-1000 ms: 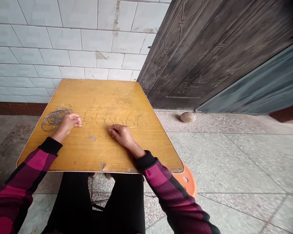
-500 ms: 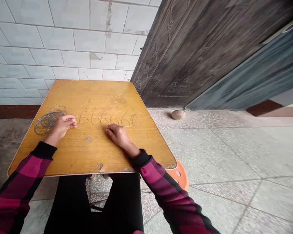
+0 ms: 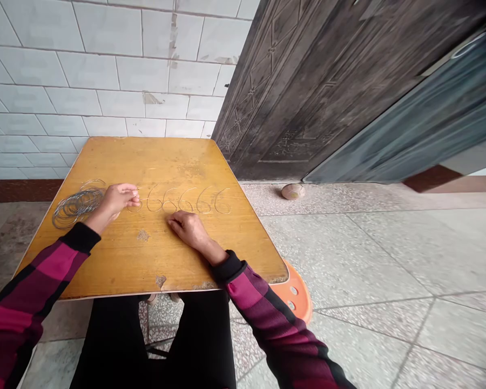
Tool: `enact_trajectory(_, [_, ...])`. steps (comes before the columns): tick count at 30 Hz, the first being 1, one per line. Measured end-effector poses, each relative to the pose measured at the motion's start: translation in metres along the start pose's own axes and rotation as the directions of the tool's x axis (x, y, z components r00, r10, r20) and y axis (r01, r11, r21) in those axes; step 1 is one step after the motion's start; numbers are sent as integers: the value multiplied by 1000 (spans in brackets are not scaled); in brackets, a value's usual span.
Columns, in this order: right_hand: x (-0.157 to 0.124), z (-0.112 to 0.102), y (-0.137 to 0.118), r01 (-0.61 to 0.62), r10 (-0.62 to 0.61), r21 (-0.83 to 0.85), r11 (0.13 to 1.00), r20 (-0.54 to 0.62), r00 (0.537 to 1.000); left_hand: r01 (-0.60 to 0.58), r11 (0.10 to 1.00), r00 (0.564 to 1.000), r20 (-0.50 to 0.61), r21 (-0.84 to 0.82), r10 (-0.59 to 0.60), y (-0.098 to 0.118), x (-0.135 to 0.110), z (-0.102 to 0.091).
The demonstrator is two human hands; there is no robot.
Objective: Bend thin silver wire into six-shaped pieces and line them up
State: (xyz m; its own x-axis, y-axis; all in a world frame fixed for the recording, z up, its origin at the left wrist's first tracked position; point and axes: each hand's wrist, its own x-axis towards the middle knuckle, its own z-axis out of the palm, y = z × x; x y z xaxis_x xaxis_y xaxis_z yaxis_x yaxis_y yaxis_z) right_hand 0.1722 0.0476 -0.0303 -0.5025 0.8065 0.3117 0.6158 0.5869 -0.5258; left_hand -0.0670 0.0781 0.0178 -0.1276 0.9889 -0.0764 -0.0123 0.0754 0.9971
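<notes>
A row of several thin wire rings (image 3: 194, 201) lies across the middle of the worn yellow wooden table (image 3: 154, 254). A loose bundle of more wire rings (image 3: 75, 204) sits near the table's left edge. My left hand (image 3: 119, 198) rests between the bundle and the row, its fingers curled and pinched on the leftmost ring of the row. My right hand (image 3: 188, 227) lies knuckles up on the table just in front of the row, its fingers loosely curled against the wood; nothing shows in it.
A white tiled wall stands behind the table and a dark carved door (image 3: 328, 92) to the right. An orange plastic stool (image 3: 295, 294) sits under the table's right corner. A small round bowl (image 3: 292, 191) lies on the speckled floor by the door.
My left hand has slid right from the bundle to the leftmost ring of the row. The right hand stays put. The view has shifted slightly.
</notes>
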Motion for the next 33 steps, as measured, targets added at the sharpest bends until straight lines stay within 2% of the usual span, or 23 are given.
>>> enact_trajectory(4, [0,-1,-1,11,-11,-6,1000,2,1000,0,995,1000,-27,97,3,18,43,40])
enact_trajectory(7, [-1,-1,-2,10,-10,-24,1000,9,1000,30,991,997,-71,134,-20,23,76,59])
enact_trajectory(10, [-2,-1,-2,1,-1,-17,1000,14,1000,86,979,991,-113,185,-66,23,99,60])
enact_trajectory(13, [-2,-1,-3,-2,2,-5,1000,18,1000,151,958,985,-118,244,-125,22,109,54])
enact_trajectory(19, [-2,-2,-3,-18,18,-10,1000,28,999,216,923,976,-75,318,-202,19,114,54])
enact_trajectory(23, [-1,-1,-2,-13,13,-17,1000,33,999,183,915,982,-112,360,-152,27,111,54])
enact_trajectory(25, [-2,-1,-2,-5,6,-16,1000,33,999,137,915,986,-145,380,-88,37,105,41])
enact_trajectory(27, [-3,0,-1,-2,2,-19,1000,34,999,77,911,985,-172,405,-7,49,94,16])
enact_trajectory(28, [-3,0,0,0,1,-22,1000,34,999,41,902,983,-180,430,40,54,88,-1])
enact_trajectory(30, [-3,0,1,5,-4,-26,1000,34,999,-39,798,981,-130,601,146,62,75,-41])
enact_trajectory(32, [-3,1,1,13,-12,-25,1000,34,999,-8,750,976,-159,661,151,64,63,-83])
enact_trajectory(33, [-3,1,1,16,-16,-25,1000,31,999,23,669,977,-157,743,142,64,58,-103])
